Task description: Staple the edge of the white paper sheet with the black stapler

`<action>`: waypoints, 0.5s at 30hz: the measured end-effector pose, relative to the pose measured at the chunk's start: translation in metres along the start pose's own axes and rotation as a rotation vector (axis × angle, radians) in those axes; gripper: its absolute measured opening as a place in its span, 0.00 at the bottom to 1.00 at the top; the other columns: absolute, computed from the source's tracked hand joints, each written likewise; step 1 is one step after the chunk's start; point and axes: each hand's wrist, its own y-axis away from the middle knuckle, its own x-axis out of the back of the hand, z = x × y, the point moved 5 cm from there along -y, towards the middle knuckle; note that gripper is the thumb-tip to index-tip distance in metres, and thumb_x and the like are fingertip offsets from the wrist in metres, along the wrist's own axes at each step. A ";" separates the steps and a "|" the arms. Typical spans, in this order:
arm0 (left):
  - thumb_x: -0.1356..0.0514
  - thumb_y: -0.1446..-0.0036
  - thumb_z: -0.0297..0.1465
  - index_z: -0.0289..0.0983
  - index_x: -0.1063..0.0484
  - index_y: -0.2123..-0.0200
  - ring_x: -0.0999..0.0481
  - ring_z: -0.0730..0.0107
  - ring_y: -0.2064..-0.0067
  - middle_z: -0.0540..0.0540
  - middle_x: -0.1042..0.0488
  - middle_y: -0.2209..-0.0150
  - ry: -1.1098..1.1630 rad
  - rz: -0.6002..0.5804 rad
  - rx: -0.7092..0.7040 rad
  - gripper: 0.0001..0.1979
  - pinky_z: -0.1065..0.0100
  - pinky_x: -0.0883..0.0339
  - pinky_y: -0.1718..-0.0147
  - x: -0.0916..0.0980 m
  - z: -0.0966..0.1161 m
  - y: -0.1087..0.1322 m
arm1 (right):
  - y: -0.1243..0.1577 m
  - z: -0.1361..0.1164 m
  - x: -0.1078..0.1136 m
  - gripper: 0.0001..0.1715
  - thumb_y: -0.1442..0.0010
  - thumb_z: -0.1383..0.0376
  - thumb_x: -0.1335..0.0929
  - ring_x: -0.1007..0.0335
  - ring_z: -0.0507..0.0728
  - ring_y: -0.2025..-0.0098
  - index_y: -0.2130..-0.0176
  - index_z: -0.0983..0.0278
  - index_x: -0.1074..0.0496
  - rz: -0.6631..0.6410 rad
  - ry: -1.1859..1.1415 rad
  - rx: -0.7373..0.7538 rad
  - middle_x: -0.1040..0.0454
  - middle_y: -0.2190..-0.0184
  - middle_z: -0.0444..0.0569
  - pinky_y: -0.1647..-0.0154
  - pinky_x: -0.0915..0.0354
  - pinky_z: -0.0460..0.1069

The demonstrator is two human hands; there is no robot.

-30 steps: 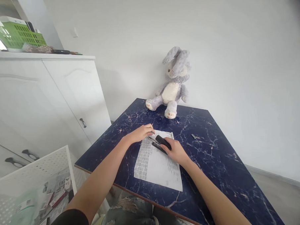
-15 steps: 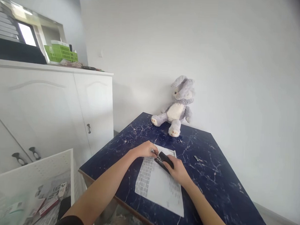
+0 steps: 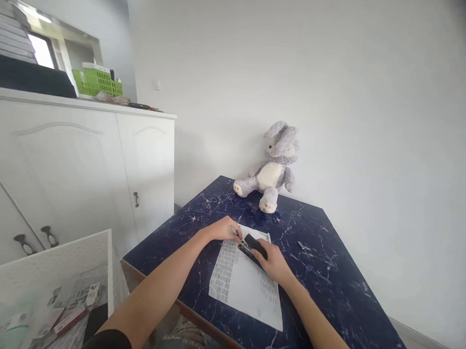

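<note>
My right hand (image 3: 271, 258) is wrapped round a black stapler (image 3: 256, 243) over the sheet of paper (image 3: 247, 293). The stapler's jaws are spread apart, with the gap facing my left hand (image 3: 226, 228). Thumb and fingers of that left hand pinch a small silvery metal piece (image 3: 234, 230) just off the stapler's front end; its exact kind is too small to make out. Printed text and a grid-like grey pattern cover parts of the paper, which lies flat on the dark blue marbled table (image 3: 312, 301).
A grey plush rabbit (image 3: 272, 171) sits at the table's back edge against the wall. Another small silvery piece (image 3: 302, 245) lies right of the paper. At lower left stands a white basket (image 3: 109, 272) with boxes inside, before a white cabinet (image 3: 152, 155) bearing a green basket (image 3: 96, 82).
The view has shifted slightly. Both hands keep their holds, with the left fingers still close to the front of the spread stapler.
</note>
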 end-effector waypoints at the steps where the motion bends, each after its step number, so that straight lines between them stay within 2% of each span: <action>1: 0.30 0.48 0.39 0.38 0.17 0.65 0.19 0.65 0.60 0.45 0.17 0.63 0.000 -0.008 0.004 0.11 0.70 0.31 0.56 0.000 -0.001 0.000 | 0.000 0.001 0.000 0.14 0.33 0.55 0.37 0.27 0.60 0.63 0.60 0.62 0.28 -0.001 -0.003 -0.001 0.23 0.65 0.49 0.61 0.36 0.51; 10: 0.31 0.47 0.36 0.38 0.17 0.65 0.19 0.66 0.60 0.46 0.17 0.63 -0.032 -0.037 -0.015 0.08 0.71 0.32 0.56 -0.003 -0.001 -0.002 | -0.001 0.002 -0.001 0.12 0.33 0.57 0.36 0.28 0.59 0.64 0.60 0.62 0.28 0.001 0.010 0.005 0.23 0.65 0.49 0.62 0.37 0.51; 15: 0.30 0.47 0.37 0.39 0.17 0.62 0.19 0.65 0.58 0.46 0.17 0.61 -0.025 -0.061 -0.003 0.10 0.70 0.32 0.54 -0.001 -0.001 0.001 | 0.000 0.000 -0.001 0.11 0.33 0.58 0.36 0.28 0.59 0.64 0.61 0.62 0.29 0.006 0.010 0.016 0.23 0.65 0.48 0.62 0.38 0.50</action>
